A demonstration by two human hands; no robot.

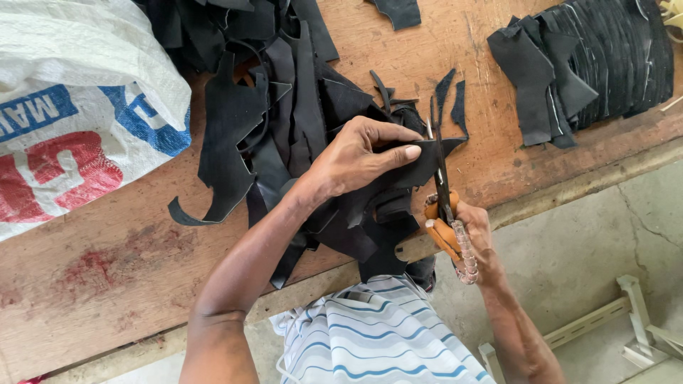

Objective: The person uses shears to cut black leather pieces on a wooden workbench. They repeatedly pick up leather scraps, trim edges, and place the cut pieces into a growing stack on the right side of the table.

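Note:
My left hand (359, 158) pinches a piece of black sheet material (425, 161) flat over the wooden table (107, 263), thumb and fingers on its near edge. My right hand (471, 229) grips orange-handled scissors (442, 195) from below the table's edge. The scissor blades point away from me and cut into the held black piece just right of my left thumb. A thin black strip (445, 89) curls up beyond the blade tips.
A heap of black offcuts (277, 114) covers the table's middle. A neat stack of cut black pieces (597, 64) lies at the far right. A white woven sack (71, 107) with red and blue print sits left. Concrete floor and a white frame (633, 320) lie right.

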